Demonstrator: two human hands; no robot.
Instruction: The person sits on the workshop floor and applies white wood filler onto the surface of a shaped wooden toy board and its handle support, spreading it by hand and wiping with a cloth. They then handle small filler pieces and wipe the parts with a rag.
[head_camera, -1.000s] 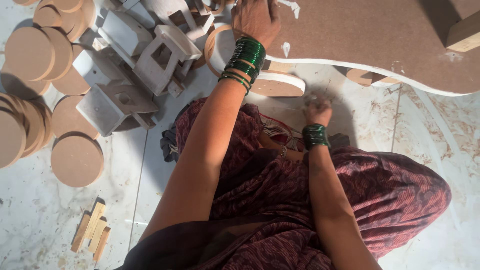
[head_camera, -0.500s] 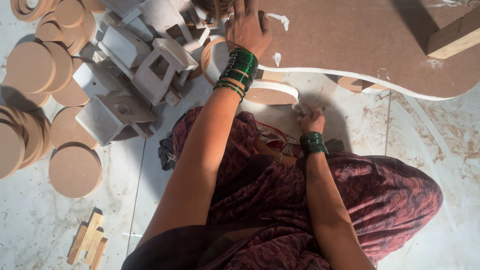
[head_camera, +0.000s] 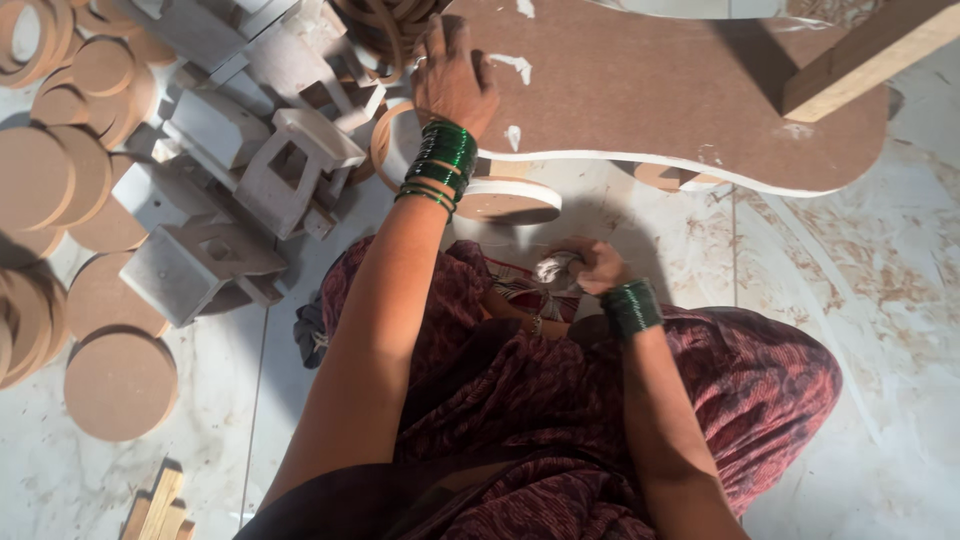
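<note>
My left hand (head_camera: 452, 75) rests palm down on the near left corner of a large brown fibreboard panel (head_camera: 660, 90) with a white curved edge; green bangles ring the wrist. My right hand (head_camera: 592, 265) is closed on a small whitish wad of cloth (head_camera: 552, 268), held low above my lap, just under the panel's edge. A round brown disc with a white rim (head_camera: 508, 200) lies under the panel between the two hands. A wooden batten (head_camera: 860, 55) lies on the panel at the upper right.
White-painted hollow blocks (head_camera: 290, 170) are piled at the left. Round brown discs (head_camera: 120, 385) and rings (head_camera: 30, 40) lie stacked and scattered further left. Short wooden strips (head_camera: 160, 510) lie at the bottom left. The floor (head_camera: 880, 300) is pale and paint-smeared.
The view has shifted, so the panel and both hands now sit lower in the frame. My left hand stays on the panel; my right hand has moved slightly up with the cloth.
</note>
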